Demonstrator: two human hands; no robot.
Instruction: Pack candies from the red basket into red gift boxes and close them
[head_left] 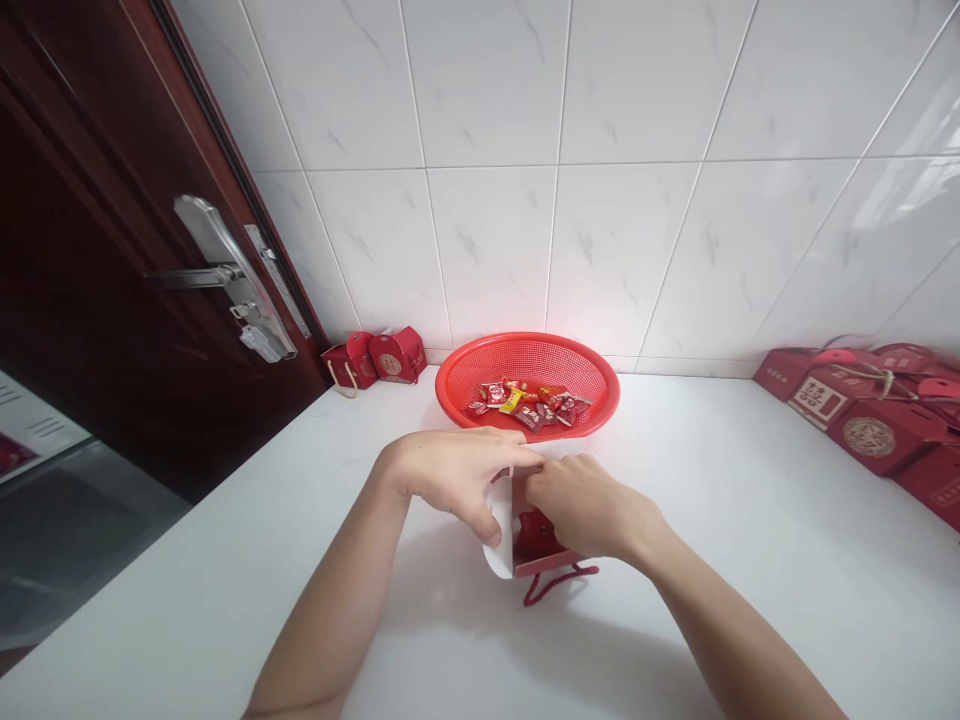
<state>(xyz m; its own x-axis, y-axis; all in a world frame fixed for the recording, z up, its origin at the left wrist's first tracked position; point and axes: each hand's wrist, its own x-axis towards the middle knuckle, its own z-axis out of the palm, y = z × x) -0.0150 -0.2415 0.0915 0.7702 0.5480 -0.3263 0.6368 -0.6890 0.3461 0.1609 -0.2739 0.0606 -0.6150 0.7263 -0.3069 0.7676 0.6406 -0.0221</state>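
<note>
A small red paper candy box [551, 562] stands open on the white table in front of me, with a white-lined flap [501, 545] at its left and a dark red cord handle [555, 580] at its near side. My left hand [454, 480] grips the box's left side, thumb on the flap and index finger stretched over the far edge. Into the opening reaches my right hand [581, 505], its fingers curled and their tips hidden. A red wrapped piece [534, 530] shows inside the box, beneath my right hand.
Behind my hands, a red mesh basket [529, 350] holds several wrapped candies [529, 405]. Two red boxes [397, 355] sit at the back left by the wall. Several red gift boxes [862, 410] are grouped at the right. A dark door [82, 200] stands left of the table.
</note>
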